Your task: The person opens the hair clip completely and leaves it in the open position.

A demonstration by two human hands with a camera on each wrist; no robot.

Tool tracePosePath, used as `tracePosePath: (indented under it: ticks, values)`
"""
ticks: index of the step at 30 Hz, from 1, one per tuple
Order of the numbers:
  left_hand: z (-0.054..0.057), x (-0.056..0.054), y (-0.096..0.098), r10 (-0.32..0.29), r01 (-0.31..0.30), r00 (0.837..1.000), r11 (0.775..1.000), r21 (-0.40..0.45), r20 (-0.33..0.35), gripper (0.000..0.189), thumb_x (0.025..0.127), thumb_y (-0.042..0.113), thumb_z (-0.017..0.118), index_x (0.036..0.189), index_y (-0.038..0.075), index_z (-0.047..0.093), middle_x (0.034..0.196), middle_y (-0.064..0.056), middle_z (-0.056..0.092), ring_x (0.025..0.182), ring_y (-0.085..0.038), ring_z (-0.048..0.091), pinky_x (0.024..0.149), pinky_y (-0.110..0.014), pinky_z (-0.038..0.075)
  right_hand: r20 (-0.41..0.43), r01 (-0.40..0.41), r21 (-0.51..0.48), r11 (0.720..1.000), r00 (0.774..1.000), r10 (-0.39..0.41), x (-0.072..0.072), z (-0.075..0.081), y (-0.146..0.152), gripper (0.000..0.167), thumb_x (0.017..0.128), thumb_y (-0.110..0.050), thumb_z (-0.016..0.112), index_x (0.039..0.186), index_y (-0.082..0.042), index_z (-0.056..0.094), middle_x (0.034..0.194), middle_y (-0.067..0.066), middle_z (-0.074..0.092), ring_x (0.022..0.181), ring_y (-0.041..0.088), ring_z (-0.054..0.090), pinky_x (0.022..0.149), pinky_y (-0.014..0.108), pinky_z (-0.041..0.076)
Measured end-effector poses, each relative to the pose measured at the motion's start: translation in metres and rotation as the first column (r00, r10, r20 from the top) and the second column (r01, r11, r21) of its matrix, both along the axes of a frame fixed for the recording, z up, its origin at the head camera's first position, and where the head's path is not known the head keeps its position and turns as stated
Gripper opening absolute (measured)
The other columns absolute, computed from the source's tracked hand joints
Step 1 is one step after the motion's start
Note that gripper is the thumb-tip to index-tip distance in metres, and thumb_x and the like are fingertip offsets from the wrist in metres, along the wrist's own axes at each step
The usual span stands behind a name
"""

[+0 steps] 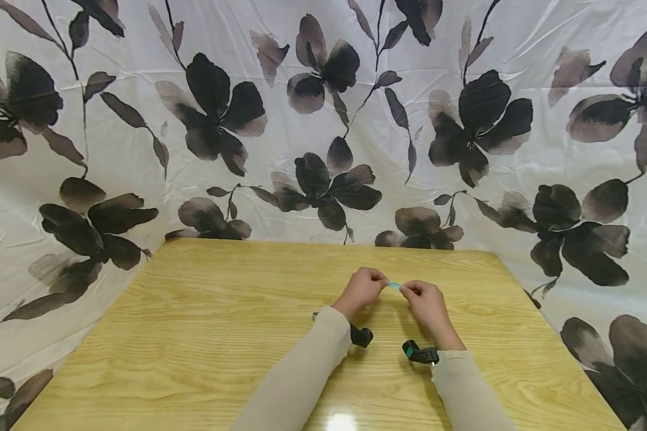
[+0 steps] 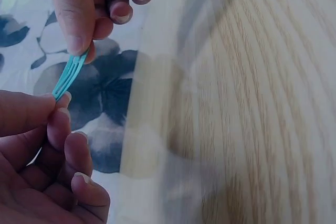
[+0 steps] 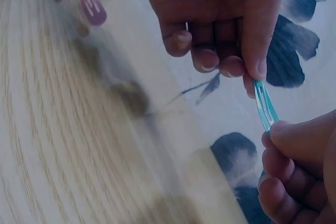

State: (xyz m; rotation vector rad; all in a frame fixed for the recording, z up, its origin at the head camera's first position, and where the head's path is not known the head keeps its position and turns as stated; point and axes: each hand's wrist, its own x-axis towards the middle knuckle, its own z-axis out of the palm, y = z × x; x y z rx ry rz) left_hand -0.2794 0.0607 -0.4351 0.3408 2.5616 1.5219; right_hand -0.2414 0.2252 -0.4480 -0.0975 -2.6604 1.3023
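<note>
A teal snap hair clip (image 1: 394,285) is stretched between both hands above the far part of the table. My left hand (image 1: 362,288) pinches one end of it between thumb and forefinger, and my right hand (image 1: 427,304) pinches the other end the same way. In the left wrist view the clip (image 2: 69,76) looks slightly bent, and its slots show. Thumbs and fingertips cover both its ends. The right wrist view shows the same clip (image 3: 265,106) with its metal strips a little apart in the middle.
Several more hair clips, among them a pink one (image 3: 93,8), lie at the upper left of the right wrist view. The wooden table (image 1: 205,335) reaches back to a flower-patterned cloth (image 1: 323,120). A black wrist camera (image 1: 422,353) sits on the right wrist.
</note>
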Motion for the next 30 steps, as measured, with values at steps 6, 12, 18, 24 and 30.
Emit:
tracePosePath:
  ticks: [6, 12, 18, 24, 30]
  values:
    - [0.005, 0.005, -0.013, -0.001, 0.001, 1.000, 1.000, -0.014, -0.022, 0.019, 0.098, 0.024, 0.058, 0.098, 0.013, 0.074, 0.101, -0.001, 0.067, 0.075, -0.015, 0.053, 0.064, -0.028, 0.043, -0.018, -0.050, 0.025, 0.998, 0.999, 0.050, 0.001, 0.004, -0.008, 0.022, 0.098, -0.023, 0.059, 0.102, -0.006, 0.072, 0.093, 0.014, 0.067, 0.071, 0.019, 0.050, 0.064, 0.030, 0.041]
    - [0.006, 0.007, -0.027, 0.001, -0.003, 0.999, 0.999, -0.034, -0.039, 0.018, 0.097, 0.024, 0.059, 0.098, 0.012, 0.073, 0.097, -0.002, 0.066, 0.075, -0.015, 0.053, 0.064, -0.027, 0.043, -0.048, -0.088, 0.050, 0.995, 0.995, 0.090, 0.002, 0.008, -0.018, 0.021, 0.097, -0.022, 0.060, 0.100, -0.006, 0.072, 0.091, 0.011, 0.068, 0.073, 0.019, 0.052, 0.065, 0.029, 0.043]
    - [0.004, 0.009, -0.042, -0.002, 0.000, 0.999, 0.999, -0.044, -0.046, 0.017, 0.097, 0.026, 0.059, 0.097, 0.015, 0.072, 0.100, -0.001, 0.066, 0.078, -0.015, 0.053, 0.067, -0.028, 0.044, -0.058, -0.115, 0.072, 0.991, 0.991, 0.120, 0.002, 0.009, -0.030, 0.020, 0.097, -0.023, 0.060, 0.100, -0.008, 0.072, 0.090, 0.007, 0.068, 0.075, 0.018, 0.054, 0.067, 0.030, 0.044]
    - [0.001, 0.012, -0.058, -0.011, 0.009, 0.998, 0.999, -0.035, -0.062, 0.017, 0.098, 0.025, 0.059, 0.098, 0.014, 0.072, 0.099, -0.001, 0.067, 0.080, -0.015, 0.055, 0.071, -0.031, 0.046, -0.056, -0.148, 0.071, 0.986, 0.987, 0.152, 0.002, 0.008, -0.042, 0.019, 0.097, -0.025, 0.060, 0.100, -0.010, 0.072, 0.091, 0.005, 0.068, 0.077, 0.017, 0.056, 0.070, 0.031, 0.046]
    - [-0.001, 0.015, -0.072, -0.014, 0.014, 0.999, 1.000, -0.001, -0.045, 0.018, 0.098, 0.025, 0.057, 0.098, 0.014, 0.072, 0.101, -0.001, 0.066, 0.085, -0.016, 0.057, 0.076, -0.034, 0.048, -0.038, -0.175, 0.049, 0.983, 0.984, 0.177, 0.004, 0.008, -0.053, 0.018, 0.097, -0.025, 0.060, 0.100, -0.012, 0.072, 0.095, 0.006, 0.069, 0.080, 0.017, 0.058, 0.072, 0.033, 0.048]
